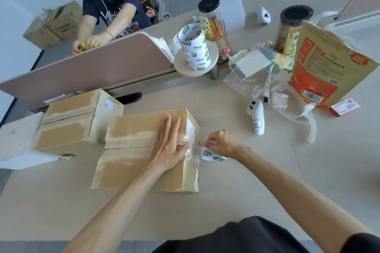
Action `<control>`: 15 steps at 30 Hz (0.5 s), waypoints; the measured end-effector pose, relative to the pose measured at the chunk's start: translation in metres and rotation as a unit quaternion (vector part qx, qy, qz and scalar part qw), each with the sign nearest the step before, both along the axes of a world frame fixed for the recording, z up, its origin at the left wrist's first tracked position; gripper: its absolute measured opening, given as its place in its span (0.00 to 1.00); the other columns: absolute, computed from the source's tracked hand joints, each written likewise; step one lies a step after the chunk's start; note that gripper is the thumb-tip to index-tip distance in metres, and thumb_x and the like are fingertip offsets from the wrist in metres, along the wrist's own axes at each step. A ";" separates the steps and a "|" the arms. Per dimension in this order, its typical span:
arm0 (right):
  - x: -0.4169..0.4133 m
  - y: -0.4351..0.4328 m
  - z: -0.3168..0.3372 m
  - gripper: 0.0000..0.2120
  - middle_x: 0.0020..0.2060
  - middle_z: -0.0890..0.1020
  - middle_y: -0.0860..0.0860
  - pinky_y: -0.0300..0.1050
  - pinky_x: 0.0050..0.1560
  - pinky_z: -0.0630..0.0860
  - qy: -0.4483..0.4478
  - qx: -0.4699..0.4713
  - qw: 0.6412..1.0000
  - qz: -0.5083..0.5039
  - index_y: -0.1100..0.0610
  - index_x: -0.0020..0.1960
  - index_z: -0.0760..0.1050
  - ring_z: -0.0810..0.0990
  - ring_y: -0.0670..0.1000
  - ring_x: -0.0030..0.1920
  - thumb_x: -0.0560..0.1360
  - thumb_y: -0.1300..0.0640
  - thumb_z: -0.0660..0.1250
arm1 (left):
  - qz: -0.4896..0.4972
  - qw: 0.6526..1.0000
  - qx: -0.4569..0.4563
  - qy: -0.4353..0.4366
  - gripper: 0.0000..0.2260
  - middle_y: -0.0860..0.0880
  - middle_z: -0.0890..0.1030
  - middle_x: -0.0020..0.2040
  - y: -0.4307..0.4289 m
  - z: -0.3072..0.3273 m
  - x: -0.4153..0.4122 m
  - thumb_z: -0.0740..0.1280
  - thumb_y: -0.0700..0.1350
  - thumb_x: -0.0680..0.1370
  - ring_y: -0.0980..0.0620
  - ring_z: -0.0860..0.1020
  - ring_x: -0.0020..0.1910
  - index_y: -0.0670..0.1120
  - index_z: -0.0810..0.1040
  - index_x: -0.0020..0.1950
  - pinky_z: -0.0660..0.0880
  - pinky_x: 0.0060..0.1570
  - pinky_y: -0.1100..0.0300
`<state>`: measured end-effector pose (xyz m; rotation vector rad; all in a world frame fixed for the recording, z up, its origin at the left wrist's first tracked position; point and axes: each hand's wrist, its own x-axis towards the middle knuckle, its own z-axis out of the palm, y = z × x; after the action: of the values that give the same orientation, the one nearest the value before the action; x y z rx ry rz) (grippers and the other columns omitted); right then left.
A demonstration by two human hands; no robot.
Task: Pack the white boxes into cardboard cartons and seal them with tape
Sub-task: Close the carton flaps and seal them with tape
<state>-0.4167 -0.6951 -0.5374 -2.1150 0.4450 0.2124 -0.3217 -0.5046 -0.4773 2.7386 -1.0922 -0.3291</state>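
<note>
Cardboard carton (144, 150), flaps closed, at the near centre of the worktop (246, 181). Left hand (168, 146) lies flat on top, fingers (170, 127) straight, pressing the clear tape (192, 150) at the right edge. The right hand (222, 144) curls round the tape roll (211, 156) just beside the carton. Best practice: hold the strip taut and centred on the seam (127, 147), smoothing out creases.

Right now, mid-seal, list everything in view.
cartons: 2, brown, table centre; second to its left
white boxes: count unclear, white, left edge
tape roll: 1, white core, right of near carton
spare tape rolls: stacked, white, round stand behind
jars: 2, clear, black lids, far right
controllers: 2, white; one right of cartons, one far back
plastic bag: 1, clear, right
pouch: 1, brown-red, right edge
left hand: flat on carton top
right hand: grips tape roll
</note>
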 end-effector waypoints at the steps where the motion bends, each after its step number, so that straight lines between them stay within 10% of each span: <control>1: 0.003 0.001 -0.001 0.19 0.39 0.82 0.57 0.45 0.38 0.70 0.012 0.014 1.000 0.005 0.63 0.44 0.79 0.78 0.57 0.43 0.77 0.46 0.67 | 0.017 1.000 0.003 0.012 0.43 0.50 0.35 0.78 -0.002 0.001 0.000 0.51 0.68 0.71 0.57 0.34 0.76 0.47 0.41 0.80 0.38 0.75 0.58; 9: -0.006 -0.002 -0.016 0.21 0.39 0.83 0.49 0.44 0.45 0.77 0.016 0.125 0.990 -0.057 0.52 0.44 0.81 0.80 0.48 0.43 0.70 0.34 0.69 | 0.031 0.990 0.135 0.036 0.49 0.46 0.31 0.77 -0.016 0.009 0.006 0.57 0.62 0.68 0.49 0.31 0.76 0.45 0.34 0.78 0.34 0.74 0.55; 15: -0.026 -0.027 -0.028 0.16 0.52 0.81 0.52 0.47 0.47 0.74 -0.024 -0.109 0.980 -0.166 0.56 0.57 0.79 0.80 0.56 0.53 0.77 0.45 0.67 | 0.015 0.978 0.192 0.083 0.53 0.47 0.25 0.75 -0.019 0.020 0.010 0.60 0.59 0.63 0.49 0.27 0.74 0.47 0.28 0.76 0.34 0.74 0.52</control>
<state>-0.4429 -0.7218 -0.5656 -2.2131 0.8139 -0.0845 -0.3118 -0.5231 -0.4577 2.9790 -1.0326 -0.8297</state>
